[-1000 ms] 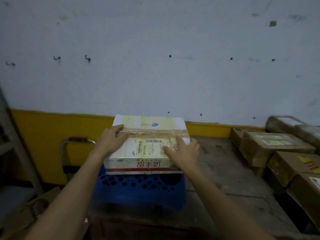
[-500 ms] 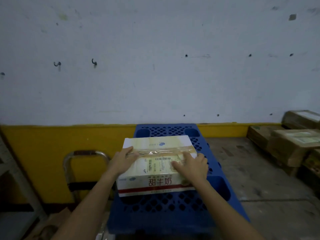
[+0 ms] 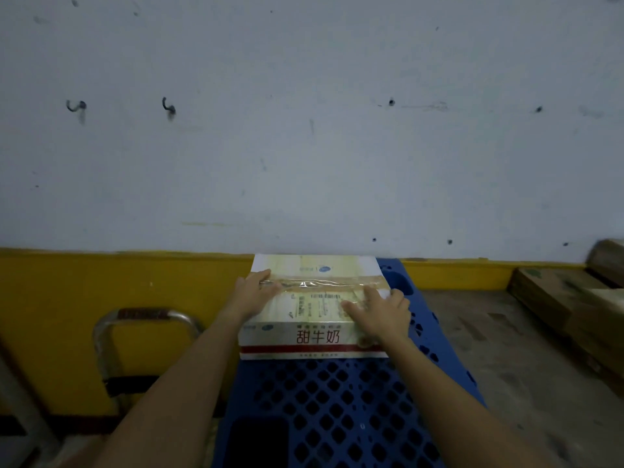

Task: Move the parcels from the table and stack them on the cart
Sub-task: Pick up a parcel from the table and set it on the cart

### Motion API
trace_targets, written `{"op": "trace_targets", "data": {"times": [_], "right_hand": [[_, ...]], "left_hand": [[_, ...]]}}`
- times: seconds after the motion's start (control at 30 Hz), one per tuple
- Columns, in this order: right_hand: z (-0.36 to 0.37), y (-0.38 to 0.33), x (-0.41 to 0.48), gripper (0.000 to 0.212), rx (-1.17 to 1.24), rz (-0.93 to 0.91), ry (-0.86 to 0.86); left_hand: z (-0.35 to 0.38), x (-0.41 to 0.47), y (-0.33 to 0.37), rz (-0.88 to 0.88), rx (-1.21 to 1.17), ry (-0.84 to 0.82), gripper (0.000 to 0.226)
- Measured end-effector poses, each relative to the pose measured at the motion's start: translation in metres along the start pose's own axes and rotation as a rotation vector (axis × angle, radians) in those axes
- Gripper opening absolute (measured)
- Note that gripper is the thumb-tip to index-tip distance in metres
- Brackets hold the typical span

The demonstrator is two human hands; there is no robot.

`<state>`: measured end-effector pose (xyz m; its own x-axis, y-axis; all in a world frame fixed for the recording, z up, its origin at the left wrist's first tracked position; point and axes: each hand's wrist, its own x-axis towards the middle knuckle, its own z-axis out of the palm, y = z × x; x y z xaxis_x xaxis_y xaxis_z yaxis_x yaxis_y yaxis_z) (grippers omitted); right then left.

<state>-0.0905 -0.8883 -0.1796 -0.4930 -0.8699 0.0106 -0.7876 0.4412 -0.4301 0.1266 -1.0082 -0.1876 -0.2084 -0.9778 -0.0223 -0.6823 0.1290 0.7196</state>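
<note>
A cream and white parcel [image 3: 314, 339] with red characters on its front and clear tape across its top lies on the far end of the blue perforated cart deck [image 3: 337, 417], close to the wall. My left hand [image 3: 253, 293] rests on the parcel's top left edge with its fingers stretched along the tape. My right hand [image 3: 380, 310] lies flat on the top right part, fingers straight. Both forearms reach in from the bottom of the view.
The cart's metal handle [image 3: 148, 319] stands at the left, in front of the yellow band of the wall. Brown cardboard parcels [image 3: 557, 298] are piled at the right edge. Grey concrete floor [image 3: 499, 359] lies between them and the cart.
The parcel has gone from being carried above the cart to lying on the deck, then slid farther toward the wall. Both hands stayed on its top.
</note>
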Motion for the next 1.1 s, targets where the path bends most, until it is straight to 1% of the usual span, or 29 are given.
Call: {"op": "trace_targets", "data": {"times": [0.27,0.47,0.63,0.73,0.9,1.0,1.03,1.1], "right_hand": [[0.015,-0.023,0.114,0.067,-0.015,-0.024,-0.004],[0.022,-0.034,0.163,0.067,0.008,-0.02,-0.001],[0.028,-0.039,0.164,0.07,0.001,-0.006,0.014],[0.026,-0.037,0.163,0.073,0.003,-0.013,-0.01],[0.027,-0.037,0.163,0.074,-0.03,-0.023,-0.024],[0.021,-0.037,0.162,0.076,-0.063,-0.048,-0.077],[0.015,-0.036,0.161,0.077,-0.071,-0.066,-0.103],[-0.001,-0.03,0.16,0.077,-0.093,-0.102,-0.114]], "left_hand": [[0.003,0.109,0.005,0.009,0.054,0.02,0.059],[0.001,0.159,0.007,-0.012,0.075,0.006,0.061],[-0.001,0.171,0.005,0.028,0.111,-0.006,0.06],[-0.001,0.17,0.005,0.028,0.139,-0.012,0.06],[-0.004,0.17,0.009,-0.052,0.127,-0.086,0.059],[-0.008,0.166,0.016,-0.122,0.183,-0.142,0.06],[-0.009,0.162,0.02,-0.132,0.22,-0.137,0.059],[-0.012,0.15,0.029,-0.117,0.282,-0.068,0.06]]}}
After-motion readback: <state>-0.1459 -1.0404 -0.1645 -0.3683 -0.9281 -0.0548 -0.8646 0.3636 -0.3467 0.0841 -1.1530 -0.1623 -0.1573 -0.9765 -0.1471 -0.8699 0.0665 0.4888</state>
